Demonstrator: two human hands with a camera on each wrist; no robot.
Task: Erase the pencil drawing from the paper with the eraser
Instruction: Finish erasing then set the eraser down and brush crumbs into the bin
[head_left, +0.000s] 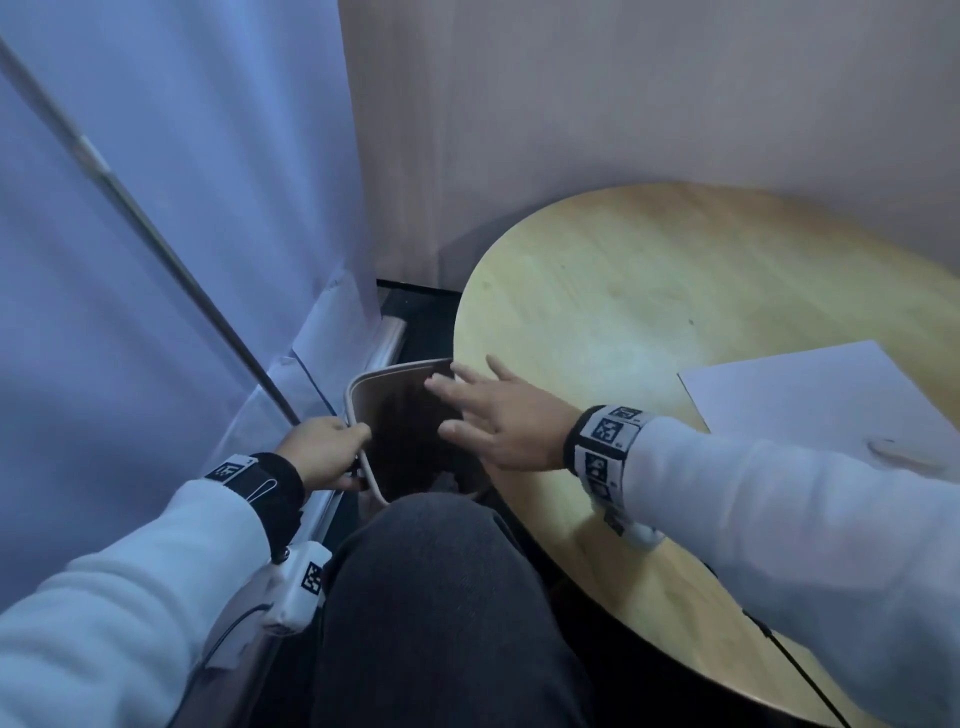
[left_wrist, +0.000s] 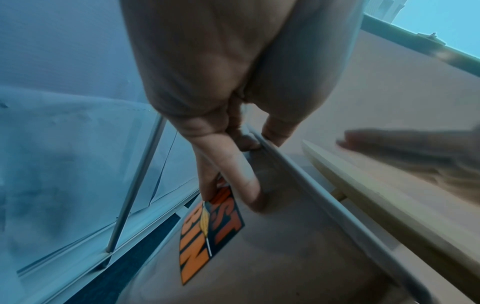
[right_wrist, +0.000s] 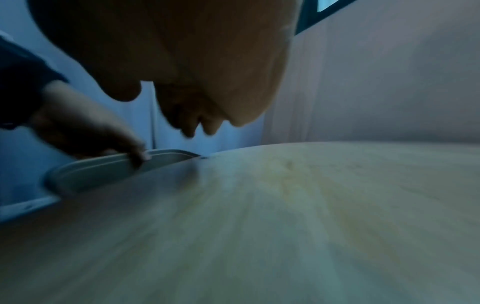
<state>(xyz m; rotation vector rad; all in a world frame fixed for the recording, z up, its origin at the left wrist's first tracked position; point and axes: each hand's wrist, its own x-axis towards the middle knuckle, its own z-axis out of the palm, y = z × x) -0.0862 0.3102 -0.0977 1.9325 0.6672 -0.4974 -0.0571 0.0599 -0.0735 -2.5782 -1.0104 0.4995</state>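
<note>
A white sheet of paper (head_left: 831, 400) lies at the right edge of the round wooden table (head_left: 649, 291), with a faint grey smudge (head_left: 891, 449) near its front side. No eraser shows in any view. My left hand (head_left: 322, 447) grips the rim of a beige dust bin (head_left: 363, 384) held beside the table's left edge; thumb and fingers pinch the bin rim (left_wrist: 324, 197). My right hand (head_left: 498, 415) is flat with fingers spread, at the table's edge and partly over the bin's opening. It holds nothing, and its fingertips (right_wrist: 207, 127) hang just above the wood.
An orange and black sticker (left_wrist: 207, 230) is on the bin's outer wall. A white cloth wall with a metal pole (head_left: 156, 244) stands on the left, a plain wall behind the table. My knee (head_left: 431, 597) is below the bin.
</note>
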